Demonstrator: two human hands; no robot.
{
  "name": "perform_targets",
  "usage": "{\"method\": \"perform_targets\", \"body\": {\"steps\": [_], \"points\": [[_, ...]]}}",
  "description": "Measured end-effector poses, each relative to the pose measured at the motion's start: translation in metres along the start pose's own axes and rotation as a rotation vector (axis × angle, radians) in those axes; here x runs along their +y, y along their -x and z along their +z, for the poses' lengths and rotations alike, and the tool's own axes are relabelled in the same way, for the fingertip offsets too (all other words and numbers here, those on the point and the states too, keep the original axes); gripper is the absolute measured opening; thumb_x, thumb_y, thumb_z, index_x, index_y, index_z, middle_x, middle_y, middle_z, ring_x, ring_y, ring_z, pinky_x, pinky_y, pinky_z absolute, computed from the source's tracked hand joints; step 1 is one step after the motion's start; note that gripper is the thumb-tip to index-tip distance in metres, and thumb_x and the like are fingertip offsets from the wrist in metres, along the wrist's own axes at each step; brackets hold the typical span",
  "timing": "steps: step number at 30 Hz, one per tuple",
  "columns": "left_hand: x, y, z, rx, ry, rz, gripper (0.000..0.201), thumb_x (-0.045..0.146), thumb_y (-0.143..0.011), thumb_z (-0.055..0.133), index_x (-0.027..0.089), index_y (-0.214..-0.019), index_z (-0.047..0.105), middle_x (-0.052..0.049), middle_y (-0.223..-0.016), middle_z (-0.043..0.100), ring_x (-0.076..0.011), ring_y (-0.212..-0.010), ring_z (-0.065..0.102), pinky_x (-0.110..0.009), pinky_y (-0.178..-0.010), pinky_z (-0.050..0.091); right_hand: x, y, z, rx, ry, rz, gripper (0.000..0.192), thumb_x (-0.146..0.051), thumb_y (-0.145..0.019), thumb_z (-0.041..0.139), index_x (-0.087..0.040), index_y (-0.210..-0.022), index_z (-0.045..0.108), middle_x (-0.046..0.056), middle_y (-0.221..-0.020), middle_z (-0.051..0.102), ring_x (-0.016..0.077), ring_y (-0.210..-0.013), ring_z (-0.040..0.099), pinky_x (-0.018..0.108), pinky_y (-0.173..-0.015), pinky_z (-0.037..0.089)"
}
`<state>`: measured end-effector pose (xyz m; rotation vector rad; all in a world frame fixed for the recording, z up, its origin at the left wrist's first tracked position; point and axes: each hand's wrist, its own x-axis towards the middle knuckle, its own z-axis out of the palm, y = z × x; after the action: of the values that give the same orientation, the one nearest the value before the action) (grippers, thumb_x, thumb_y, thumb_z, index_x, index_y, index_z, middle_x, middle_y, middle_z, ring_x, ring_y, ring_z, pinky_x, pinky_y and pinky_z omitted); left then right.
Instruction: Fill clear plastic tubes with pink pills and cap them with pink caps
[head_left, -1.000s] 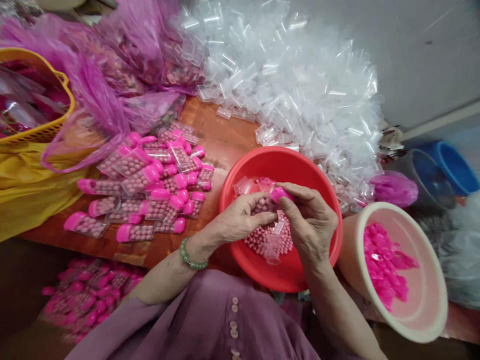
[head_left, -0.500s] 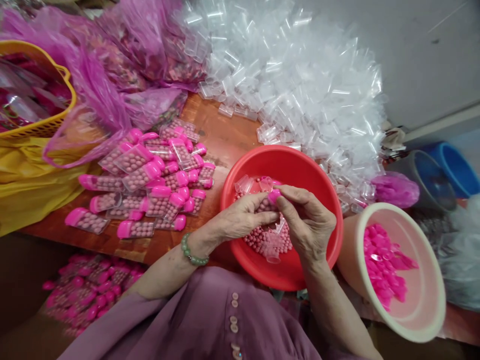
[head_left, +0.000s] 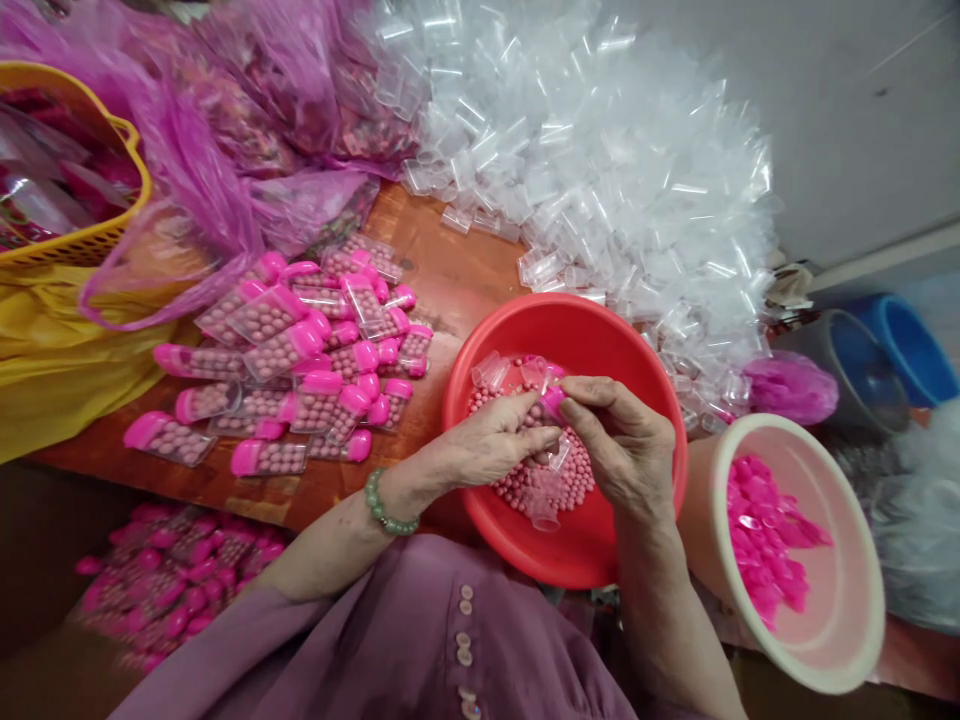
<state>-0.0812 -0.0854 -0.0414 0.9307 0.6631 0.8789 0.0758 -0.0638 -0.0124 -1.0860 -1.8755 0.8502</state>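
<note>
My left hand [head_left: 491, 440] and my right hand [head_left: 622, 440] meet over the red basin [head_left: 525, 330]. Between them is a small clear container filled with pink beads. My left hand grips the container, mostly hidden under its fingers. My right thumb and forefinger pinch the pink cap [head_left: 553, 400] at the container's end. Loose pink beads [head_left: 525, 485] and a few empty clear containers [head_left: 491, 368] lie in the basin under my hands.
Filled, capped containers [head_left: 300, 365] are piled on the orange table [head_left: 442, 270] to the left, more lie on the floor [head_left: 165, 585]. A heap of empty clear containers [head_left: 592, 170] is behind. A cream basin [head_left: 862, 640] of pink caps [head_left: 765, 545] stands right. A yellow basket [head_left: 90, 240] and pink bags [head_left: 225, 130] sit far left.
My right fingers have pressed the pink cap closer against the container in my left hand. Both hands stay over the red basin. The view has shifted slightly.
</note>
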Motion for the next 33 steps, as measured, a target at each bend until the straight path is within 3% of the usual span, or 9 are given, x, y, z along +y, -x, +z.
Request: {"method": "perform_targets", "body": {"steps": [5, 8, 14, 18, 20, 25, 33], "points": [[-0.004, 0.001, -0.002, 0.023, -0.161, 0.09, 0.012, 0.022, -0.088, 0.051, 0.014, -0.097, 0.054, -0.002, -0.088, 0.053, -0.0136, -0.081, 0.049, -0.03, -0.079, 0.04, -0.003, 0.001, -0.001, -0.059, 0.116, -0.107, 0.013, -0.012, -0.087, 0.066, -0.022, -0.093, 0.069, 0.002, -0.092, 0.072, 0.013, -0.085, 0.068, 0.029, -0.08, 0.056], [-0.004, 0.002, -0.002, 0.008, -0.193, 0.057, 0.014, 0.024, -0.089, 0.052, 0.014, -0.099, 0.054, 0.0, -0.081, 0.051, -0.0123, -0.073, 0.046, -0.029, -0.072, 0.04, -0.002, 0.0, -0.004, -0.093, 0.139, -0.115, 0.012, -0.013, -0.087, 0.065, -0.021, -0.094, 0.069, 0.003, -0.093, 0.072, 0.0146, -0.086, 0.068, 0.032, -0.08, 0.057], [-0.004, 0.0, -0.004, -0.09, 0.211, 0.005, 0.032, 0.041, -0.08, 0.07, 0.013, -0.078, 0.054, 0.001, -0.07, 0.052, -0.0096, -0.064, 0.051, -0.024, -0.064, 0.043, -0.007, -0.003, -0.008, -0.139, 0.226, -0.148, 0.014, -0.019, -0.09, 0.062, -0.022, -0.103, 0.064, 0.004, -0.097, 0.07, 0.0161, -0.09, 0.068, 0.032, -0.083, 0.056], [-0.006, -0.002, -0.006, -0.038, 0.391, -0.029, 0.038, 0.044, -0.075, 0.078, 0.01, -0.077, 0.059, -0.001, -0.069, 0.058, -0.0083, -0.062, 0.054, -0.022, -0.062, 0.044, -0.009, 0.002, -0.001, -0.246, 0.434, -0.257, 0.066, -0.043, -0.077, 0.075, -0.018, -0.132, 0.047, 0.017, -0.122, 0.062, 0.0301, -0.113, 0.061, 0.048, -0.092, 0.054], [-0.005, -0.003, -0.005, -0.034, 0.455, -0.046, 0.04, 0.044, -0.072, 0.081, 0.01, -0.079, 0.061, -0.002, -0.072, 0.06, -0.0096, -0.064, 0.057, -0.023, -0.064, 0.046, -0.005, 0.006, 0.005, -0.226, 0.536, -0.322, 0.082, -0.045, -0.074, 0.076, -0.016, -0.14, 0.038, 0.021, -0.127, 0.058, 0.0348, -0.117, 0.057, 0.054, -0.094, 0.052], [-0.003, -0.003, -0.003, -0.051, 0.461, -0.033, 0.039, 0.043, -0.072, 0.082, 0.011, -0.081, 0.062, -0.001, -0.072, 0.06, -0.0094, -0.066, 0.056, -0.023, -0.065, 0.045, 0.008, 0.01, 0.012, -0.091, 0.644, -0.437, 0.075, -0.037, -0.078, 0.066, -0.018, -0.144, 0.035, 0.018, -0.12, 0.061, 0.0339, -0.108, 0.061, 0.054, -0.088, 0.053], [-0.003, -0.002, -0.005, -0.094, 0.4, -0.004, 0.041, 0.047, -0.076, 0.078, 0.01, -0.075, 0.06, -0.001, -0.071, 0.058, -0.0082, -0.065, 0.053, -0.022, -0.064, 0.043, 0.013, 0.009, 0.012, -0.056, 0.627, -0.477, 0.074, -0.034, -0.074, 0.067, -0.019, -0.142, 0.04, 0.017, -0.115, 0.064, 0.0313, -0.1, 0.064, 0.049, -0.082, 0.056]]}}
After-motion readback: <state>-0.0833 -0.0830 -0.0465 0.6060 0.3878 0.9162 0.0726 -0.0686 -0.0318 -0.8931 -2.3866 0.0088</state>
